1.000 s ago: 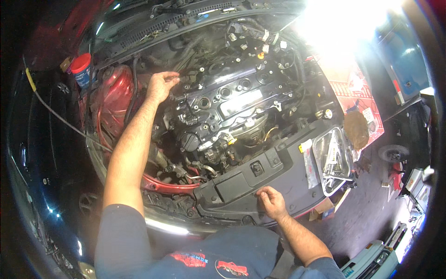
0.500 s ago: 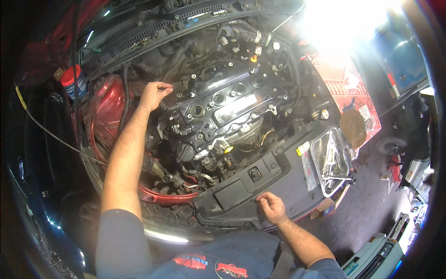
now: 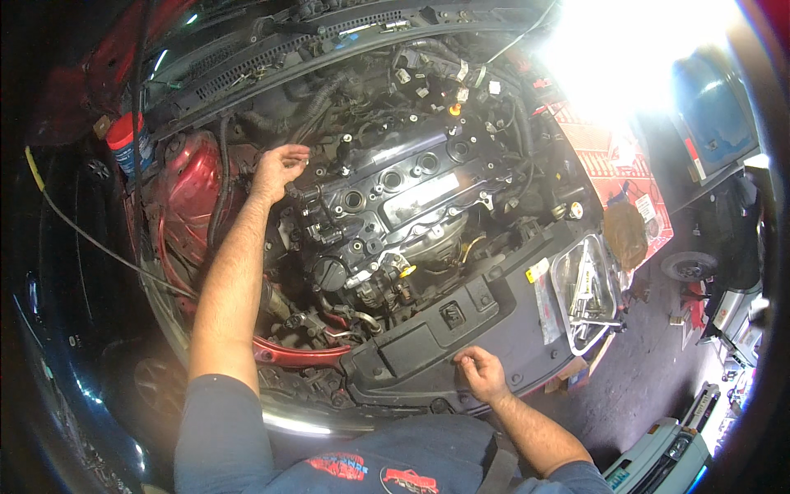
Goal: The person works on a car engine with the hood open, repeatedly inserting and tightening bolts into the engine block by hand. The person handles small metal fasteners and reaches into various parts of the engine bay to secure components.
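Observation:
The engine's black valve cover (image 3: 393, 155) lies in the open bay, with a row of round openings along it. My left hand (image 3: 280, 171) is over the engine's left end, beside the valve cover. Its fingers and thumb come close together; whatever may be between them is too small to make out. Resting at the front, my right hand (image 3: 482, 373) lies on the black plastic panel (image 3: 420, 350) with its fingers curled in. The inside of that hand is hidden. A black round cap (image 3: 332, 275) and a yellow-topped part (image 3: 406, 271) sit on the engine's near side.
A clear tray (image 3: 599, 329) of metal tools stands on the panel's right end. Beyond it are a brown rounded item (image 3: 625, 235) and a red tool case (image 3: 576, 136). A red-lidded blue tub (image 3: 127, 144) stands at the left. Bright light glares at upper right.
The view has shifted slightly. My left hand stays by the valve cover, its fingers a little straighter and slightly apart from the thumb. My right hand keeps its place on the panel.

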Demonstrator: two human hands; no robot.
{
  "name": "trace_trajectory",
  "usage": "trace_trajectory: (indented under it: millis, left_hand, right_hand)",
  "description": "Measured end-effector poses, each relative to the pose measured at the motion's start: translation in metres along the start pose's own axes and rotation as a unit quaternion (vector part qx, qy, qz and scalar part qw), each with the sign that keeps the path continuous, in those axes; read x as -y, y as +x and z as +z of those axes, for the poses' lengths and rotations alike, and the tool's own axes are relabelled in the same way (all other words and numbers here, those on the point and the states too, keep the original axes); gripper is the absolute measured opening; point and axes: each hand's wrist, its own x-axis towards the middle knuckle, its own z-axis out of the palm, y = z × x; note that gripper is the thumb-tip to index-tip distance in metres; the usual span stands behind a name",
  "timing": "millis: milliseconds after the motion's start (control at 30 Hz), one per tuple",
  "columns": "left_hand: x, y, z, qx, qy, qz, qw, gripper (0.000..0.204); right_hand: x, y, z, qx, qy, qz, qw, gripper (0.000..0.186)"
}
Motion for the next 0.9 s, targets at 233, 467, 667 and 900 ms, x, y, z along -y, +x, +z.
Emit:
trace_trajectory:
  millis: [233, 467, 667, 900]
  left_hand:
    - [-0.007, -0.006, 0.008, -0.038, -0.003, -0.01, 0.999, 0.034]
    - [-0.016, -0.011, 0.01, -0.06, 0.036, 0.0, 0.998, 0.04]
    - [-0.005, -0.007, 0.008, -0.017, -0.055, 0.016, 0.998, 0.044]
    - [0.002, -0.006, 0.008, -0.022, -0.037, 0.032, 0.999, 0.046]
  right_hand:
    - [-0.001, 0.0, -0.001, 0.015, 0.016, 0.034, 0.999, 0.015]
    - [-0.002, -0.001, -0.001, 0.005, 0.02, 0.015, 1.0, 0.014]
    - [-0.007, -0.001, 0.0, 0.01, 0.03, 0.032, 0.999, 0.014]
    - [-0.004, -0.001, 0.0, 0.001, -0.01, 0.008, 1.0, 0.015]
